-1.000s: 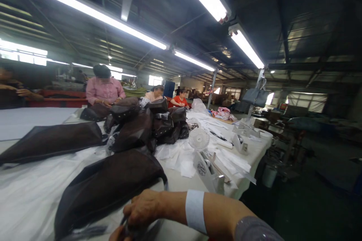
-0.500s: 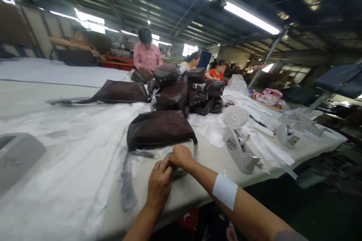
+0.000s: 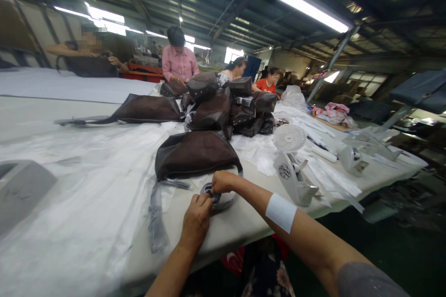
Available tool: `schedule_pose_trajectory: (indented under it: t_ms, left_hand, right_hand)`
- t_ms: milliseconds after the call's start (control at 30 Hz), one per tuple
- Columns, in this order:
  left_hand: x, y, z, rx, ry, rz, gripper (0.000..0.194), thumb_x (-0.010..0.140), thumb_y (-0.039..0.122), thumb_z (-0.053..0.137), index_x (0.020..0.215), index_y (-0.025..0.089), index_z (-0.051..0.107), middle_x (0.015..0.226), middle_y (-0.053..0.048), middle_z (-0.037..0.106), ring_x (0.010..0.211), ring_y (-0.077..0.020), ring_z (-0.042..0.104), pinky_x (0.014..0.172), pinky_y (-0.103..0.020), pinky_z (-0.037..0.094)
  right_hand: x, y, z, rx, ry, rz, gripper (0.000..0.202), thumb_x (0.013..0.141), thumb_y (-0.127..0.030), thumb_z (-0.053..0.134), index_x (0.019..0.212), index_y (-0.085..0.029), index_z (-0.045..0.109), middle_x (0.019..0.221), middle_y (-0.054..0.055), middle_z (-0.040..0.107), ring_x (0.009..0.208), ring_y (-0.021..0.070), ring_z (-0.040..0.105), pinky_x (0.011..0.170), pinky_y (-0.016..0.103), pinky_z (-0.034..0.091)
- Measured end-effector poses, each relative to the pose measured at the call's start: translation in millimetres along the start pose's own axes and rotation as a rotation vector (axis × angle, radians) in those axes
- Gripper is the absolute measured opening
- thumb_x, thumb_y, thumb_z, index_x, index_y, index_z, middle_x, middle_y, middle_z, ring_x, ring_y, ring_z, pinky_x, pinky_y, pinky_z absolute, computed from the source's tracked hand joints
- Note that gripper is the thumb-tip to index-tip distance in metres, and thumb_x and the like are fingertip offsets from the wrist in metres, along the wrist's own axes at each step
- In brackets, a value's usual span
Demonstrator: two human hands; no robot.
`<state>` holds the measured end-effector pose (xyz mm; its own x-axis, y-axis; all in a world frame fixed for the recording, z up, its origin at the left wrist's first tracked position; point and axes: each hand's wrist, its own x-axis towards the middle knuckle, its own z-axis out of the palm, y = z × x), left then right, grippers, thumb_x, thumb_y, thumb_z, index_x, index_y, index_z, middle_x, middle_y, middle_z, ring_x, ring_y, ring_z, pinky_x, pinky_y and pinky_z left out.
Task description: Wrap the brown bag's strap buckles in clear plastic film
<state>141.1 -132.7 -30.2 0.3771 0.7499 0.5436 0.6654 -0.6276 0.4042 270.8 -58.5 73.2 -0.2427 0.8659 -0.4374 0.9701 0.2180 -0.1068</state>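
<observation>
At the far left, a grey plastic housing (image 3: 26, 197), cut off by the frame edge, sits on white sheeting (image 3: 87, 181) spread over the desk (image 3: 240, 225). Beyond it, across the desk, a co-worker (image 3: 88, 48) with raised arms has a dark bag (image 3: 95, 67) in front of them. A flat brown bag (image 3: 149, 109) lies with its strap trailing leftward, and a plastic-wrapped strap (image 3: 156, 225) runs down toward the near edge. Next comes the brown shoulder bag (image 3: 197, 154), lying on the desk just beyond the hands, in front of a heap of similar brown bags (image 3: 212, 109); a co-worker in a pink shirt (image 3: 179, 61) stands behind that heap. The left hand (image 3: 197, 217) has its fingers bent onto the looped strap (image 3: 226, 205) of the shoulder bag, beside a buckle (image 3: 209, 189); the right hand (image 3: 222, 182), close against it, pinches the same strap from above, its fingertips partly hidden. A white patch (image 3: 281, 212) covers part of the right forearm. Farther right stand a small white fan (image 3: 289, 138), a grey tape dispenser (image 3: 292, 178), loose white strips (image 3: 336, 183) and a second dispenser (image 3: 353, 160).
</observation>
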Motion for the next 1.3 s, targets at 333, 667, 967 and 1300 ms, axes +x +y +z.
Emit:
schedule_pose_trajectory:
  t_ms: [333,667,967,1300]
  left_hand:
    - [1,2,-1.3,0.023,0.023,0.027,0.014,0.085,0.013,0.047,0.073,0.018,0.051,0.085,-0.006,0.059,0.080,-0.0205,0.046,0.070,-0.034,0.046]
    - [-4,-9,13.1,0.021,0.092,0.036,0.033,0.085,0.009,0.042,0.115,0.018,0.052,0.115,-0.009,0.057,0.097,-0.0214,0.052,0.080,-0.034,0.052]
    - [-3,-9,13.9,-0.012,0.053,0.061,0.031,0.087,0.013,0.040,0.114,0.020,0.055,0.112,-0.008,0.060,0.100,-0.0187,0.058,0.084,-0.031,0.052]
    - [13,1,1.4,-0.048,-0.094,-0.080,0.019,0.084,0.009,0.040,0.081,0.018,0.057,0.085,-0.005,0.060,0.080,-0.0172,0.057,0.071,-0.028,0.047]
  right_hand:
    - [-6,-5,13,-0.303,0.313,-0.311,0.033,0.077,-0.033,0.055,0.107,-0.020,0.060,0.102,0.011,0.063,0.087,0.0268,0.064,0.072,0.035,0.050]
    - [12,0,13,-0.075,0.174,0.031,0.029,0.071,-0.027,0.058,0.093,-0.012,0.069,0.097,0.019,0.069,0.093,0.0296,0.065,0.075,0.035,0.051]
    - [16,11,19,0.292,-0.023,0.246,0.029,0.072,-0.031,0.060,0.086,-0.008,0.069,0.068,0.012,0.072,0.045,0.0183,0.064,0.044,0.024,0.051]
    - [-23,19,18,0.263,0.193,-0.041,0.049,0.077,-0.043,0.057,0.120,-0.021,0.055,0.107,0.011,0.067,0.096,0.0259,0.064,0.082,0.036,0.048]
